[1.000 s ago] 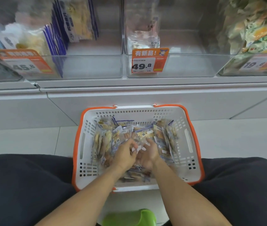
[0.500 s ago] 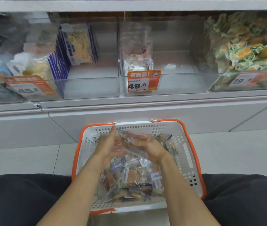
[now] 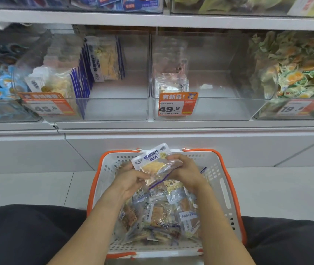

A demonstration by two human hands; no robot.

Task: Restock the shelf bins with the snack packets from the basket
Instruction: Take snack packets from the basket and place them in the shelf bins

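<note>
A: What do the two hands do at this moment?

B: Both hands hold one snack packet [image 3: 155,163] above the basket [image 3: 227,188]. The left hand [image 3: 128,181] grips its lower left edge with curled fingers, and the right hand [image 3: 185,172] grips its right side, the fingers folded over the top edge. The packet is tilted, with the white label end pointing up and away from the person.

A: How does the packet look?

B: It is clear plastic with a white header and blue printing, and yellow pieces show inside. A blue strip runs along its lower edge.

A: And where are the other packets?

B: Many loose packets [image 3: 162,215] lie in a heap inside the basket, under the hands. The basket is white with an orange rim and stands on the pale floor, between the person's knees in dark trousers [image 3: 24,236].

A: What is on the shelf behind?

B: Clear bins stand in a row. The left middle bin [image 3: 118,109] contains upright packets with blue edges at its left side, and it carries an orange price tag [image 3: 47,104] reading 45.8. The right middle bin [image 3: 219,109] holds only a few packets at its left, behind a tag [image 3: 177,104] reading 49.8. Further right, a bin is full of green and yellow wrapped sweets [image 3: 296,73].
</note>
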